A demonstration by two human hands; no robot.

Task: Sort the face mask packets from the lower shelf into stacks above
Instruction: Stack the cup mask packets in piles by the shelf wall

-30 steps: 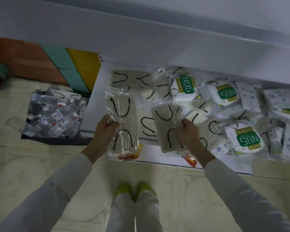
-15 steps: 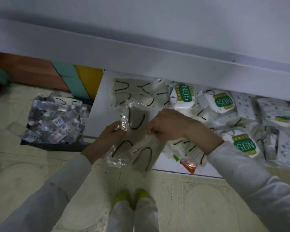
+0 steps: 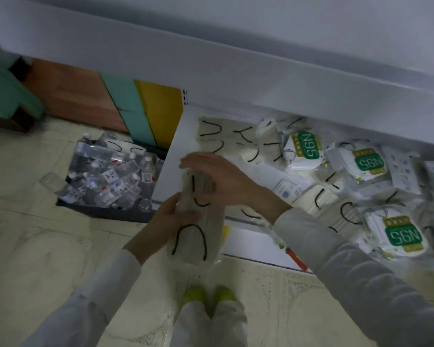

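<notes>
Packets (image 3: 198, 236) in the head view sit lower centre of the frame, just off the shelf (image 3: 184, 141) front. The left hand (image 3: 169, 221) clasps their side and the right hand (image 3: 218, 179) lies flat-fingered on their top end. Sorting looks far from finished: N95 packs (image 3: 308, 149) and loose masks (image 3: 223, 131) crowd the shelf at right, and no stack above is visible.

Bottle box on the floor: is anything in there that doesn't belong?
Yes. A mask packet with black ear loops lies on top of the water bottles in the dark crate, apart from the jumbled packets on the lower shelf.
</notes>
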